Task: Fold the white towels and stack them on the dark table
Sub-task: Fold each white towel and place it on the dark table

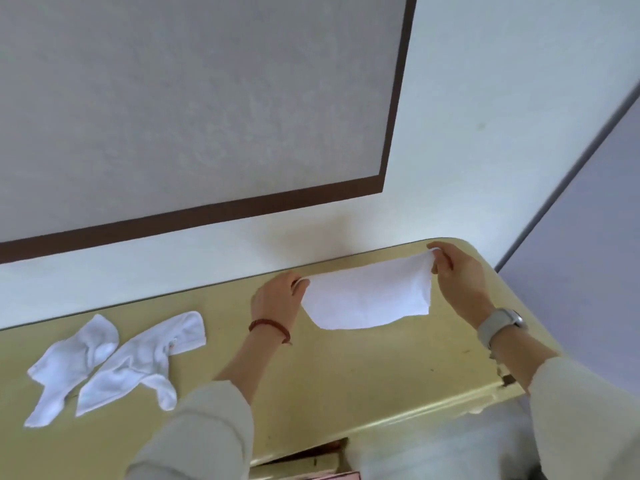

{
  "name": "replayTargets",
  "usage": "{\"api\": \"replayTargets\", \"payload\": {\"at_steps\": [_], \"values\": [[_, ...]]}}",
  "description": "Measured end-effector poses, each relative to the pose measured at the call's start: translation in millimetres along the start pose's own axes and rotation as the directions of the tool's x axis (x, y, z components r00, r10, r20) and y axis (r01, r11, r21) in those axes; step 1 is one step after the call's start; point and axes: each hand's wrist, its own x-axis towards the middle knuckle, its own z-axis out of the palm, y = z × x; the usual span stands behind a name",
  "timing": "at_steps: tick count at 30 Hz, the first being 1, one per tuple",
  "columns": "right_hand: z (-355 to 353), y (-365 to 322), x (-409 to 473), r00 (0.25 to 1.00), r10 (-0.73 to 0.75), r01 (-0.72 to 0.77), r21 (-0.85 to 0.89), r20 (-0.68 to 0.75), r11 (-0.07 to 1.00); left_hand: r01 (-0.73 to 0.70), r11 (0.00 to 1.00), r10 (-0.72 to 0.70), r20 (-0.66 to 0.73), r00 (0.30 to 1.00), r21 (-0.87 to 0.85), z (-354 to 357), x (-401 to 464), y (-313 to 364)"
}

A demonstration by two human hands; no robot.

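A white towel (367, 296) hangs stretched between my two hands above the right part of a yellowish table (346, 368). My left hand (277, 296) pinches its left upper corner. My right hand (457, 271) pinches its right upper corner near the table's far right end. The towel's lower edge sags in a curve just over the tabletop. Two more white towels lie crumpled on the left of the table: one (72, 362) at the far left, another (145, 358) beside it, touching or nearly so.
The table stands against a white wall (485, 133) with a brown-edged grey panel (194, 98). The table's rounded right end lies close to my right hand. A bluish-grey surface (595, 237) stands to the right. Pale cloth shows below the front edge.
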Motion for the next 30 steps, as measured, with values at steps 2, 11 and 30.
{"api": "replayTargets", "payload": {"at_steps": [2,11,30], "values": [[-18,13,21,0.998,0.053,-0.055,0.048,0.042,0.997,0.069,0.994,-0.072,-0.041,0.997,-0.081,11,9,29],[-68,11,73,0.998,0.061,-0.060,0.344,0.008,0.937,-0.007,0.906,-0.123,-0.278,0.953,-0.423,11,37,105],[-32,214,-96,0.853,0.365,-0.264,-0.296,0.373,0.918,0.158,0.987,-0.124,0.509,0.852,-0.024,163,-126,3]]}}
